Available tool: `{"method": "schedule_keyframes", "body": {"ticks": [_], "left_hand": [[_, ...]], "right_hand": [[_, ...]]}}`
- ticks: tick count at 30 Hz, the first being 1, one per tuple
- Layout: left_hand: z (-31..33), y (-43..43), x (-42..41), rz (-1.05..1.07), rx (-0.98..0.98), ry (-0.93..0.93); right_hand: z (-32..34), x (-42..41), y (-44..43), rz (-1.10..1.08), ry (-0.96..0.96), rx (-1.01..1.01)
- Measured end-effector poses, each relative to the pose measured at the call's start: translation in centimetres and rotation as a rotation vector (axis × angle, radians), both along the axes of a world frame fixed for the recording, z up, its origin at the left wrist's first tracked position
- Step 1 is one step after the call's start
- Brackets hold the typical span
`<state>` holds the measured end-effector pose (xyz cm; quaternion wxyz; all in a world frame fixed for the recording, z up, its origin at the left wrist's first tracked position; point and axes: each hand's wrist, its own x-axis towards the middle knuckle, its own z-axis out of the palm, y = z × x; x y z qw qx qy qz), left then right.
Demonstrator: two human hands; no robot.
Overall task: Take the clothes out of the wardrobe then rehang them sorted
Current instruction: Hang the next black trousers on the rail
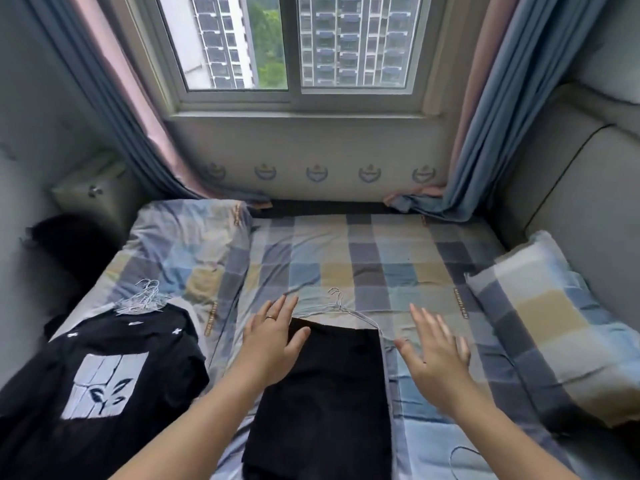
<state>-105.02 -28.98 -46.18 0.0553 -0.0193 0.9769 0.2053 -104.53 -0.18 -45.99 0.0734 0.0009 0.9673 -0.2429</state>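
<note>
A plain black garment (329, 393) lies flat on the checked bed sheet (363, 265) in front of me, with a thin wire hanger (341, 310) at its top edge. My left hand (273, 337) is spread over the garment's upper left corner, fingers straight. My right hand (436, 348) hovers open just right of the garment, above the sheet. To the left lies a pile of black T-shirts (104, 386) with a white printed panel on top, and several wire hangers (145, 297) bunch at its collar end.
A checked pillow (554, 327) lies at the right beside a grey padded headboard (568, 188). A folded checked quilt (180, 247) sits at the back left. Blue and pink curtains (491, 116) frame the window (294, 46) beyond the bed.
</note>
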Motion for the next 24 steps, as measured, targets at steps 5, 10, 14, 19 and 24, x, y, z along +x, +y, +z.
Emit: {"method": "schedule_keyframes", "body": {"ticks": [5,10,14,19,24], "left_hand": [[-2.9,-0.8,-3.6,0.073,0.042,-0.076],[-6.0,-2.1,-7.6,0.122,0.082,-0.132],[-9.7,-3.5,-10.8,0.148,0.146,-0.219],[-17.2,-5.8,-14.9,0.201,0.191,-0.349],[-27.5,-8.6,-18.5,0.241,0.285,-0.446]], "right_hand": [[-3.3,-4.4,0.2,-0.009,-0.103,-0.002],[-7.0,-7.3,-0.5,-0.033,-0.203,0.005],[-10.6,-9.4,-1.3,-0.082,-0.295,0.021],[-17.4,-12.3,-2.8,-0.152,-0.400,0.078],[-26.8,-16.2,-4.3,-0.181,-0.466,0.121]]}}
